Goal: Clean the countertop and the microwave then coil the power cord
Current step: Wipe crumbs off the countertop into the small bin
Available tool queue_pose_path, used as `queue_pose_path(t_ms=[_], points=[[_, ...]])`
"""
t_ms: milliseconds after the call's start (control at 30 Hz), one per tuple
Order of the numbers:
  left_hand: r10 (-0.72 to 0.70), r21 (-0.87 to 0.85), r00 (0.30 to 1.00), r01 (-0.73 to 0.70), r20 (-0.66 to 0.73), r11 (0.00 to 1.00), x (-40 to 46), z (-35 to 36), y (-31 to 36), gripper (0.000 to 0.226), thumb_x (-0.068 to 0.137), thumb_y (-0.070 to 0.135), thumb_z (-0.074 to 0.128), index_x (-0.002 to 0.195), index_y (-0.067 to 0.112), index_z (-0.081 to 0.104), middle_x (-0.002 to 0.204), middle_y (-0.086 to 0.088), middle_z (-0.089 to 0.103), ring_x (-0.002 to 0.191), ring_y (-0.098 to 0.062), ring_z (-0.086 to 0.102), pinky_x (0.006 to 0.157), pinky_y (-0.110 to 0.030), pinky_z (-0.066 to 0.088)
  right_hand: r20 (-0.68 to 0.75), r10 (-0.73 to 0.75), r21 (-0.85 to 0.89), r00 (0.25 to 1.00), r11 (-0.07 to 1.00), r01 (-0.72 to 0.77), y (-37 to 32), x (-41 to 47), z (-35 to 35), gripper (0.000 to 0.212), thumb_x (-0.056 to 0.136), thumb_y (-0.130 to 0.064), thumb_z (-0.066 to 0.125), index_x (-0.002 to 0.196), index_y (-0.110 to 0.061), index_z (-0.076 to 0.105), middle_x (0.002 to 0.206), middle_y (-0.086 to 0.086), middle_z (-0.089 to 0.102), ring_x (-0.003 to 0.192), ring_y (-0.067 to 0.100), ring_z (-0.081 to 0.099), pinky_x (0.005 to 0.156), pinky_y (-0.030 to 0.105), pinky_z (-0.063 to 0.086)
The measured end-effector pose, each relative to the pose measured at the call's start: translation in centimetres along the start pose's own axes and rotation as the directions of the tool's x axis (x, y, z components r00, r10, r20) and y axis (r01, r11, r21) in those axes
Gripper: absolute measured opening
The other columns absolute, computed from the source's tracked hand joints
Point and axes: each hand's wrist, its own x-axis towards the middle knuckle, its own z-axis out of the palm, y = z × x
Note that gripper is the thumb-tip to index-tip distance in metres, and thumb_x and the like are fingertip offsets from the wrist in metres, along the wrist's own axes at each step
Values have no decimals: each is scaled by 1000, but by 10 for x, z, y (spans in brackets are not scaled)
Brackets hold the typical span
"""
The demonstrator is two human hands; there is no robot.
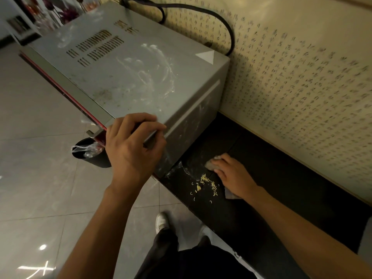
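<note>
A grey microwave [128,63] stands on the black countertop [281,178], its top smeared with white streaks. My left hand [130,146] grips the microwave's near front corner, fingers curled over the top edge. My right hand [231,174] presses a pale cloth [210,165] flat against the countertop just right of the microwave's base. Yellow crumbs [205,184] lie scattered on the counter beside that hand. The black power cord [201,11] loops behind the microwave along the wall.
A wall with printed script [302,77] backs the counter. A dark bin lined with a plastic bag [90,152] stands on the tiled floor [40,158] below the microwave's front. My shoes [162,220] show beside the counter's edge.
</note>
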Motion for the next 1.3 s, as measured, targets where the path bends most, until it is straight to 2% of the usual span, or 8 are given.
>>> queue_pose_path(t_ms=[167,433,600,767,933,1100,1200,1300], points=[[2,-4,1000,-2,7,1000,-1,0,0,7,94,19,73,95,14,78,107,-5,72,100,-24,65,82,-39,45,88,-87,-25,992,996,90,-10,-14,4,43,98,-34,53,140,-27,49,135,-7,42,112,6,52,97,25,50],[-4,2,1000,4,19,1000,-2,-1,1,6,93,17,74,97,15,78,109,-4,71,102,-23,64,83,-39,46,-50,77,-94,996,992,-81,15,73,-20,38,100,-29,54,137,-22,55,127,7,49,106,24,58,87,34,52],[-20,14,1000,20,22,1000,-1,-1,2,8,94,19,73,99,16,78,110,-3,71,101,-22,63,82,-38,46,107,-149,-115,983,980,161,-14,84,2,37,100,-34,52,135,-28,55,125,4,50,103,24,60,83,39,56],[-22,43,999,21,34,999,-1,0,3,8,94,22,72,98,17,77,111,-3,70,102,-21,63,83,-34,43,300,-450,-45,842,874,483,-14,63,6,40,98,-33,54,138,-25,53,130,0,49,108,15,58,93,28,52],[-38,54,999,38,-3,998,0,2,4,5,92,22,74,94,19,78,108,-1,71,97,-21,64,81,-34,43,54,-307,-51,950,949,310,-16,73,8,35,94,-33,65,128,-24,62,115,0,56,90,12,62,76,18,48],[-41,59,999,41,-5,997,1,2,4,4,90,21,75,92,19,78,107,-1,72,98,-21,64,81,-35,44,-2,-362,-79,932,929,361,-44,85,25,18,89,-33,70,102,-20,72,101,1,61,75,15,64,66,26,55],[-34,64,999,34,-1,997,1,2,4,3,90,20,75,91,19,78,107,-2,72,97,-21,64,81,-34,43,69,-519,-112,852,845,524,-46,91,29,21,88,-29,70,107,-20,71,100,1,62,75,18,63,65,36,57],[-32,66,999,32,1,997,1,1,4,5,91,20,74,92,18,78,107,-2,72,98,-21,65,82,-34,43,340,-640,-98,689,704,703,-44,91,16,45,81,-20,69,126,-17,62,115,4,57,95,20,60,84,37,55]])
